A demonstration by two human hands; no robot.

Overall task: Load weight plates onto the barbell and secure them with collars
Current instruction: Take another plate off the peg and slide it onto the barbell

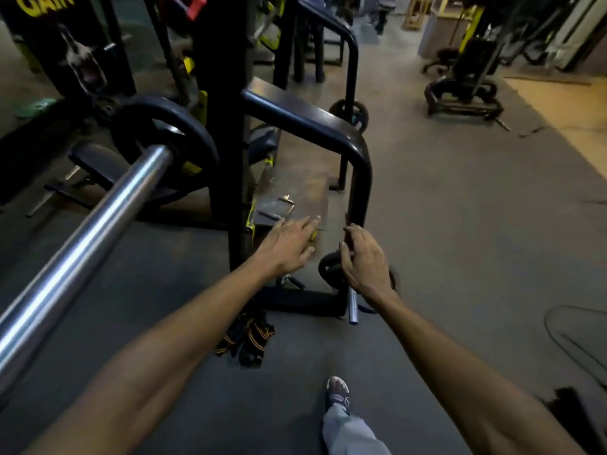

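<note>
Your right hand [363, 257] curls over the rim of a small black weight plate [330, 267] hanging on a low storage peg [352, 307] at the near foot of a black rack frame [356, 152]; fingers wrap the plate's top edge, thumb on the near side. Your left hand [289, 246] hovers just left of it, fingers spread wide and straight, holding nothing, reaching over a rusty platform [295, 192].

The barbell [82, 244] runs from the near left edge up toward the middle, its chrome sleeve bare along the near stretch. One large black plate [164, 149] already sits on the bar at its far end, against the upright [226, 126]. No collar can be made out on the sleeve.

A second small plate [348, 113] hangs on a farther peg of the same frame. Dark striped gloves [246, 339] lie on the grey floor mat [460, 224] near the rack's base, and your shoe [337, 390] stands near, at the bottom.
</note>
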